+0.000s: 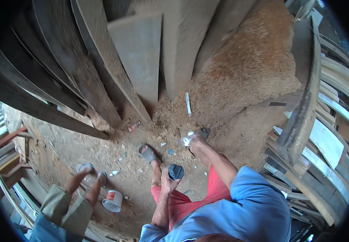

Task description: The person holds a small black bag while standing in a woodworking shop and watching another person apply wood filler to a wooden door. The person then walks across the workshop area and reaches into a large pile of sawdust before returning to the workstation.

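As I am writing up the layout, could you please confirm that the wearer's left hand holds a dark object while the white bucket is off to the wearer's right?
Not quite: the head view shows the white bucket off to the wearer's left, not the right. The left hand does hold a dark object.

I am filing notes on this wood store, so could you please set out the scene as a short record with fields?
Left grip: closed around a dark blue object, kind unclear
Right grip: holding a whitish item, too blurred to name
Upper left and top: long wooden planks, standing on end
Upper right: heap of wood shavings
Right side: stacked boards
Lower left: white bucket with a red label
Nearby: another person in khaki shorts
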`<action>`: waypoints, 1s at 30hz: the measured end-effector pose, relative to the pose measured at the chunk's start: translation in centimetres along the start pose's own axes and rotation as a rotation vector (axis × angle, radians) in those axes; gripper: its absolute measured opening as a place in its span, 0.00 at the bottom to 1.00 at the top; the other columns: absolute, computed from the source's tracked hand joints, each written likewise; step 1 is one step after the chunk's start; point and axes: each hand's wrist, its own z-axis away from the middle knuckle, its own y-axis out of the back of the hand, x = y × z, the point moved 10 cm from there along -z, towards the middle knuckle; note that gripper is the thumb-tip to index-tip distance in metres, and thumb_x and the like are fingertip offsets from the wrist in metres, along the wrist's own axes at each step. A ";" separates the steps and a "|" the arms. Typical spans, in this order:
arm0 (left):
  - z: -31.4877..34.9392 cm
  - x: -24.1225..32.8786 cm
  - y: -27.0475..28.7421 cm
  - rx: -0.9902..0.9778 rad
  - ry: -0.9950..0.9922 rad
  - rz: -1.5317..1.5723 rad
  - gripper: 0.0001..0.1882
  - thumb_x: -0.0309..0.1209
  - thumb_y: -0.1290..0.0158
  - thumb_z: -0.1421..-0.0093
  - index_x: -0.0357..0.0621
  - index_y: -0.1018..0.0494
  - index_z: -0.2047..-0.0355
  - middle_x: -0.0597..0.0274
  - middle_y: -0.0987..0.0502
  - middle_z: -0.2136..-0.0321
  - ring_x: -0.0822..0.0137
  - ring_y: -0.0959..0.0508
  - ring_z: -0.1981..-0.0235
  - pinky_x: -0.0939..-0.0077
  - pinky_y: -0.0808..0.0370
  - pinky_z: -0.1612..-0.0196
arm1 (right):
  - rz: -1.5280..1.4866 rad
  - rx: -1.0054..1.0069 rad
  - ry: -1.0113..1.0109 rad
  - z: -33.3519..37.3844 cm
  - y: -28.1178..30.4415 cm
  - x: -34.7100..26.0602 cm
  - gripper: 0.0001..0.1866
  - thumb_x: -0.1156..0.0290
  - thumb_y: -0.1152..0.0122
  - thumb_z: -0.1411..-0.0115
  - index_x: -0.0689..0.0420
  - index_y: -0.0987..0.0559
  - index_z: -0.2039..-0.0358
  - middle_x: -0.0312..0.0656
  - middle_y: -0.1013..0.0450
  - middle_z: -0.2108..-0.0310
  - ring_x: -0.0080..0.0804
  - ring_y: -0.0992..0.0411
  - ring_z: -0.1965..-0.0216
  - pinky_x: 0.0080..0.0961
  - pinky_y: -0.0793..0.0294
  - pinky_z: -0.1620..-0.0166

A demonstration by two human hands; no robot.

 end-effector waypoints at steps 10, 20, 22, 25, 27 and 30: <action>-3.0 14.3 -0.3 -0.075 -0.246 -0.097 0.33 0.31 0.27 0.55 0.39 0.30 0.50 0.57 0.22 0.58 0.65 0.20 0.57 0.71 0.23 0.52 | -0.190 0.932 0.181 16.7 44.6 -10.6 0.16 0.73 0.47 0.38 0.58 0.19 0.51 0.44 0.18 0.59 0.30 0.21 0.58 0.30 0.25 0.53; 0.1 17.6 -2.9 -0.216 -0.255 -0.093 0.32 0.30 0.28 0.53 0.39 0.31 0.50 0.58 0.22 0.58 0.65 0.21 0.57 0.71 0.24 0.51 | 0.200 1.214 0.501 22.4 50.6 -18.4 0.24 0.70 0.41 0.41 0.60 0.25 0.43 0.62 0.28 0.48 0.59 0.30 0.46 0.49 0.31 0.43; 0.4 18.1 -2.8 -0.199 -0.245 -0.107 0.33 0.32 0.28 0.54 0.40 0.30 0.49 0.56 0.22 0.58 0.60 0.22 0.56 0.67 0.25 0.51 | 0.132 0.941 0.313 19.0 45.4 -14.6 0.24 0.68 0.41 0.39 0.59 0.25 0.42 0.61 0.28 0.46 0.59 0.30 0.45 0.49 0.32 0.41; 1.2 21.0 -1.9 -0.152 -0.275 -0.250 0.33 0.38 0.28 0.56 0.44 0.28 0.50 0.53 0.23 0.57 0.50 0.23 0.55 0.58 0.27 0.52 | 0.125 0.632 0.103 15.8 36.4 -8.6 0.28 0.63 0.42 0.38 0.55 0.29 0.37 0.60 0.33 0.40 0.57 0.34 0.40 0.46 0.35 0.36; 1.1 21.0 -1.7 -0.130 -0.292 -0.221 0.33 0.37 0.28 0.57 0.45 0.27 0.51 0.52 0.23 0.59 0.49 0.22 0.57 0.58 0.26 0.55 | 0.144 0.446 -0.014 16.7 32.8 -8.2 0.30 0.62 0.41 0.38 0.56 0.30 0.36 0.59 0.37 0.35 0.54 0.39 0.34 0.41 0.39 0.32; 1.0 20.5 -2.2 -0.133 -0.293 -0.114 0.32 0.35 0.27 0.57 0.44 0.28 0.52 0.52 0.23 0.60 0.48 0.22 0.58 0.59 0.25 0.56 | 0.082 0.458 -0.064 16.8 34.2 -8.0 0.34 0.61 0.42 0.36 0.49 0.38 0.30 0.57 0.42 0.32 0.56 0.43 0.32 0.43 0.39 0.32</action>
